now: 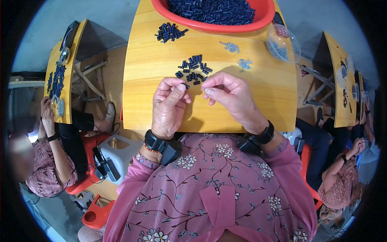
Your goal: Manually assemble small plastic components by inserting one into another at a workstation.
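Pink flowered clothing (193,165) lies nearest the camera, below the yellow worktop (149,60). At left, a black heap (169,33) sits on the worktop. Left hand (167,107): thumb and forefinger grasp one small black piece (186,86), judged light, stiff and smooth, best held by its sides. Centre: loose black pieces (195,60) lie just beyond both hands. Right hand (234,94): thumb and forefinger pinch a tiny pale item (204,90), its kind too small to confirm; probably near weightless, easily dropped, needing a fingertip hold. Further right: pale pins (244,63) lie scattered near a clear tub (292,46).
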Demonstrator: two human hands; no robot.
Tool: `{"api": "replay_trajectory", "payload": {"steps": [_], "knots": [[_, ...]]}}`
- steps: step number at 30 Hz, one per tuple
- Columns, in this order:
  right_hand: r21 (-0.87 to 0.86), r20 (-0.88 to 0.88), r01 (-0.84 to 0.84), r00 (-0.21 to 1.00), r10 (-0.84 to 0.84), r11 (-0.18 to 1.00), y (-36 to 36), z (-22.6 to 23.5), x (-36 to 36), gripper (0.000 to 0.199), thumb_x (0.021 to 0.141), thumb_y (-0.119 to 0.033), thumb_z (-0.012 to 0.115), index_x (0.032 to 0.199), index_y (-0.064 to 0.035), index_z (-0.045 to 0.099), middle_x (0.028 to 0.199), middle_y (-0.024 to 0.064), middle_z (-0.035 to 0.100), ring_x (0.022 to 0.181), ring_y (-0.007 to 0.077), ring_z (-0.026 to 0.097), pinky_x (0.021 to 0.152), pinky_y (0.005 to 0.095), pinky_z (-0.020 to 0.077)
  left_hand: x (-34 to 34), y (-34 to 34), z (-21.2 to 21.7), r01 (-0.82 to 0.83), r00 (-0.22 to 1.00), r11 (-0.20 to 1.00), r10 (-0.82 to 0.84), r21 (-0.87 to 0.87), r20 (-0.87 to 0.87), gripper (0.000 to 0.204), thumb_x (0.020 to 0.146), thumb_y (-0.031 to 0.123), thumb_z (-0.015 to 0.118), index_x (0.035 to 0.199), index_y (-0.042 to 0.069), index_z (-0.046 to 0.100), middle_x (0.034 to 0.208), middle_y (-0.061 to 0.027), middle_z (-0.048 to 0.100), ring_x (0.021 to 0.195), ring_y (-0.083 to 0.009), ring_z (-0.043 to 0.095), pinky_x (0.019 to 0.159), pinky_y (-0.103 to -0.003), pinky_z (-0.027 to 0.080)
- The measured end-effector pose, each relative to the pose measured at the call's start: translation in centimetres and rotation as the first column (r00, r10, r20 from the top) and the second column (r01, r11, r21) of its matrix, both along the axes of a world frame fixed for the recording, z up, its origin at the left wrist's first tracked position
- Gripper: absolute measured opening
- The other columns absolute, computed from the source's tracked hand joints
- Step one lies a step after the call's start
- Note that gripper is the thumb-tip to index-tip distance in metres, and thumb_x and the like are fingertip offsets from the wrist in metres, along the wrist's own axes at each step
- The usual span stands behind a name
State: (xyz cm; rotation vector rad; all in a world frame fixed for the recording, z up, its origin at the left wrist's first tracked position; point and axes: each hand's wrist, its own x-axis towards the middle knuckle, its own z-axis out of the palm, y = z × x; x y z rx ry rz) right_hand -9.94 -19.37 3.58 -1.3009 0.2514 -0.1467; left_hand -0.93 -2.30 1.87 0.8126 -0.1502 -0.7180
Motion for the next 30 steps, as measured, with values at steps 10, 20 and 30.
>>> {"api": "replay_trajectory", "payload": {"steps": [10, 20, 30], "knots": [[0.26, 0.138, -0.068, 0.99, 0.032, 0.963, 1.5, -0.6, 0.8, 0.012, 0.092, -0.004, 0.062, 0.103, -0.0002, 0.064, 0.092, 0.0074, 0.069, 0.076, 0.0099, 0.065, 0.065, 0.0227, 0.0515, -0.6, 0.0, 0.3, 0.042, 0.976, 0.993, -0.064, -0.107, -0.21, 0.007, 0.095, 0.002, 0.055, 0.1, 0.003, 0.059, 0.091, -0.0114, 0.067, 0.074, -0.0179, 0.065, 0.069, -0.029, 0.055], [0.267, 0.111, 0.003, 0.993, -0.033, 0.964, 0.9, -0.7, 0.8, 0.013, 0.092, -0.004, 0.062, 0.104, 0.0009, 0.065, 0.09, 0.0067, 0.068, 0.076, 0.0101, 0.063, 0.065, 0.0228, 0.0514, -0.6, -0.1, 0.3, 0.06, 0.986, 0.995, -0.072, -0.079, -0.153, 0.004, 0.094, 0.002, 0.055, 0.096, 0.002, 0.059, 0.092, -0.0122, 0.066, 0.076, -0.0169, 0.065, 0.07, -0.028, 0.055], [0.195, 0.103, -0.006, 0.995, -0.015, 0.981, 0.7, -0.7, 1.2, 0.013, 0.092, -0.005, 0.062, 0.103, 0.0016, 0.065, 0.087, 0.0052, 0.068, 0.076, 0.0087, 0.063, 0.064, 0.0216, 0.0509, -0.8, -0.5, 1.0, 0.084, 0.985, 0.995, -0.091, -0.053, -0.148, 0.004, 0.094, 0.0, 0.055, 0.096, 0.002, 0.059, 0.091, -0.0158, 0.068, 0.073, -0.0177, 0.067, 0.067, -0.031, 0.057]]}}
